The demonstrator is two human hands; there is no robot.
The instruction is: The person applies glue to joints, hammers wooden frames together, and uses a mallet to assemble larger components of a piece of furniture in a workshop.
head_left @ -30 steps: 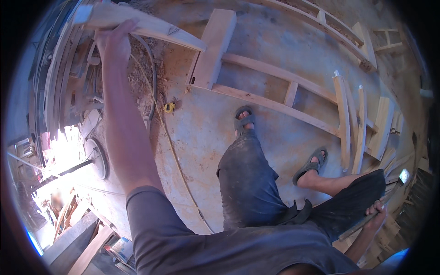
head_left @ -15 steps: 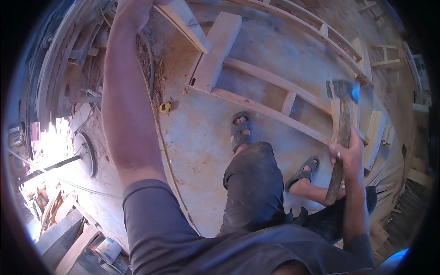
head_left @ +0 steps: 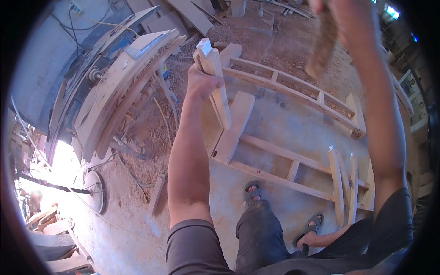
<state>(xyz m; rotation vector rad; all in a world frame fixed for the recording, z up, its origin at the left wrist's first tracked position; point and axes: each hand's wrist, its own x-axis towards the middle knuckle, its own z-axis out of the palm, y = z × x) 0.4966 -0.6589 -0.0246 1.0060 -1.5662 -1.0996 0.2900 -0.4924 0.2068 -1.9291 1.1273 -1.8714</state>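
Note:
My left hand (head_left: 202, 86) is closed around an upright wooden post (head_left: 219, 98) with a pale top end. The post's lower end meets a wide board (head_left: 240, 117) of a wooden frame lying on the floor. Raised at the upper right, my right hand (head_left: 350, 20) grips a hammer (head_left: 322, 48). Only the blurred wooden handle shows; the hammer's head is out of view.
Rails (head_left: 279, 181) with a short crosspiece run from the board toward loose curved wooden pieces (head_left: 337, 183). Farther off lies a second, curved frame (head_left: 293, 89). Stacked boards (head_left: 126, 87), a cable and wood shavings are at left. My sandalled feet stand near the rails.
My right hand has swung the hammer up from beside my right leg to the top of view. The view has shifted up and left; my left hand still grips the post.

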